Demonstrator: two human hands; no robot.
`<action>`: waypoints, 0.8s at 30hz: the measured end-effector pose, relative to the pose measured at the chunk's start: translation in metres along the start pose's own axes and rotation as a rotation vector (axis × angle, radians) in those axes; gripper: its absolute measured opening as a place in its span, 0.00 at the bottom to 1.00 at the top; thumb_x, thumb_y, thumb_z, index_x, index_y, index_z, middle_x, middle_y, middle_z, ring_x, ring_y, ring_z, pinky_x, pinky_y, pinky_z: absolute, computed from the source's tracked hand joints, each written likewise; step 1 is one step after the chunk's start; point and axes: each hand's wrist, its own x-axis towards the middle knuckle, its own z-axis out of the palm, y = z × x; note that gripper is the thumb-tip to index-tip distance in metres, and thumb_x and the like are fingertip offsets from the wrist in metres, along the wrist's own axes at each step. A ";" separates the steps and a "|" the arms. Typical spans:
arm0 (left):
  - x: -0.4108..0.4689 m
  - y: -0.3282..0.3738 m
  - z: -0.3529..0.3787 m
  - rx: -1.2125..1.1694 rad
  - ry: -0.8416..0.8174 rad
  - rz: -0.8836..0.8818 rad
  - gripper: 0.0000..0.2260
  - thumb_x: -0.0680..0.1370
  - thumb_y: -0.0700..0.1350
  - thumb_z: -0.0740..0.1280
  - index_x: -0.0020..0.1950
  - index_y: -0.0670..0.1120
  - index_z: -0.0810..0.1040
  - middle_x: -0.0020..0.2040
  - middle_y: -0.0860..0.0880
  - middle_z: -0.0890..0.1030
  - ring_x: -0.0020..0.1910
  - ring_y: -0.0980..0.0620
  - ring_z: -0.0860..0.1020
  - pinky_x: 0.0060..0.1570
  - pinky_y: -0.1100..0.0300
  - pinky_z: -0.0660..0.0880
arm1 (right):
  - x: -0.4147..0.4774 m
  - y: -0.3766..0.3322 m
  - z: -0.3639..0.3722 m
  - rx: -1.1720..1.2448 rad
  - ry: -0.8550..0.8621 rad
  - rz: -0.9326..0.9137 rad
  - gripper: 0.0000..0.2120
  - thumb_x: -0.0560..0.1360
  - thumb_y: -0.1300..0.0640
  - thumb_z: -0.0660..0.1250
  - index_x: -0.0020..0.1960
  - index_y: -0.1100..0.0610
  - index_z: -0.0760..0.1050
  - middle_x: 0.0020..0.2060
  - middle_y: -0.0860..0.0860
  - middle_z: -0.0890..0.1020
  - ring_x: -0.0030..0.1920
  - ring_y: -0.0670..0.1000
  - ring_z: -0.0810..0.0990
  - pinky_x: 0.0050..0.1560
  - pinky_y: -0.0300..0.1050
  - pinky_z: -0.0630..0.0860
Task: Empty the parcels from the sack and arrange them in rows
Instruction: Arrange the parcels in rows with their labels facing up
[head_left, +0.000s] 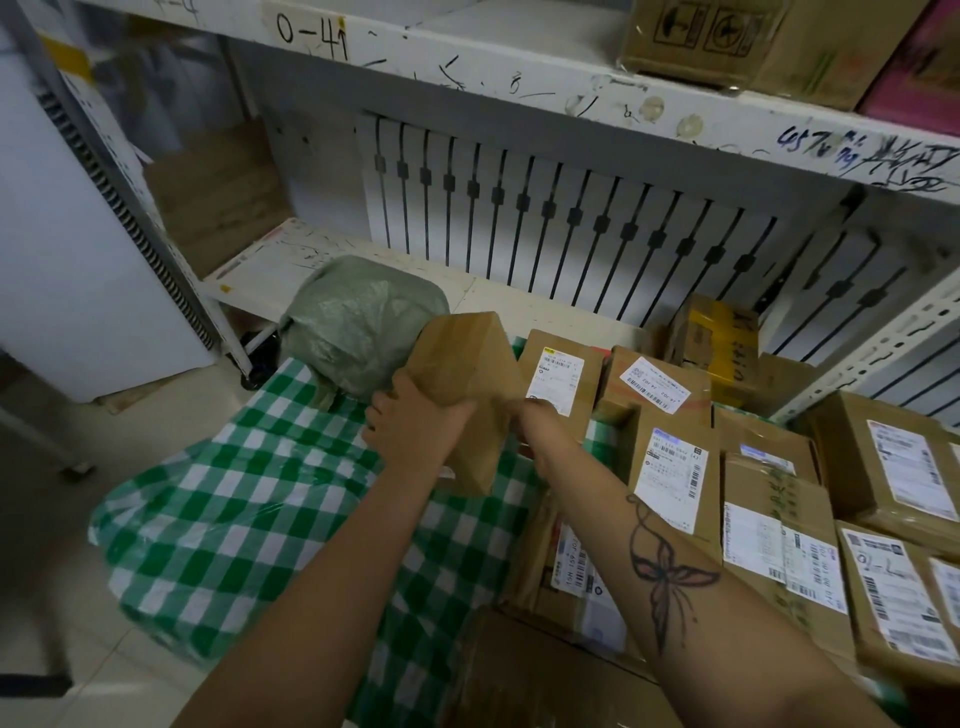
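While a brown parcel (467, 364) hangs tilted just in front of the green sack (358, 322), placing is the step in hand: the left hand (410, 421) curls its grip round the lower edge, and the right hand (527, 415) is half hidden behind it, so its grip I cannot tell. Next, I judge, the parcel should go flat to the right of the sack, joining the labelled rows (670, 467).

The left forearm (322, 597) is bare; the right forearm (737, 639), also bare, carries a dark-outlined butterfly tattoo (667, 574) with reddish wings; a looping line curls wristward of the butterfly, a thin tail elbowward
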 end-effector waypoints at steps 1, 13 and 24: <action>0.001 0.000 -0.001 -0.056 -0.028 -0.018 0.41 0.67 0.64 0.70 0.73 0.49 0.56 0.69 0.40 0.63 0.68 0.38 0.64 0.66 0.44 0.62 | -0.003 -0.001 -0.002 0.042 -0.004 0.007 0.25 0.77 0.51 0.64 0.70 0.60 0.64 0.62 0.55 0.74 0.60 0.57 0.74 0.57 0.47 0.71; -0.017 0.023 0.009 -0.964 -0.426 -0.207 0.30 0.70 0.55 0.69 0.70 0.47 0.68 0.64 0.44 0.74 0.59 0.42 0.73 0.60 0.46 0.71 | -0.026 0.017 -0.065 0.411 -0.105 0.040 0.22 0.74 0.45 0.66 0.64 0.54 0.68 0.49 0.54 0.79 0.51 0.57 0.78 0.59 0.56 0.74; -0.037 0.026 0.035 -1.086 -0.718 -0.319 0.24 0.71 0.53 0.70 0.65 0.52 0.71 0.63 0.43 0.76 0.58 0.41 0.75 0.59 0.45 0.72 | -0.029 0.031 -0.106 0.510 -0.198 -0.052 0.18 0.71 0.39 0.66 0.55 0.50 0.76 0.51 0.55 0.82 0.55 0.58 0.78 0.61 0.58 0.72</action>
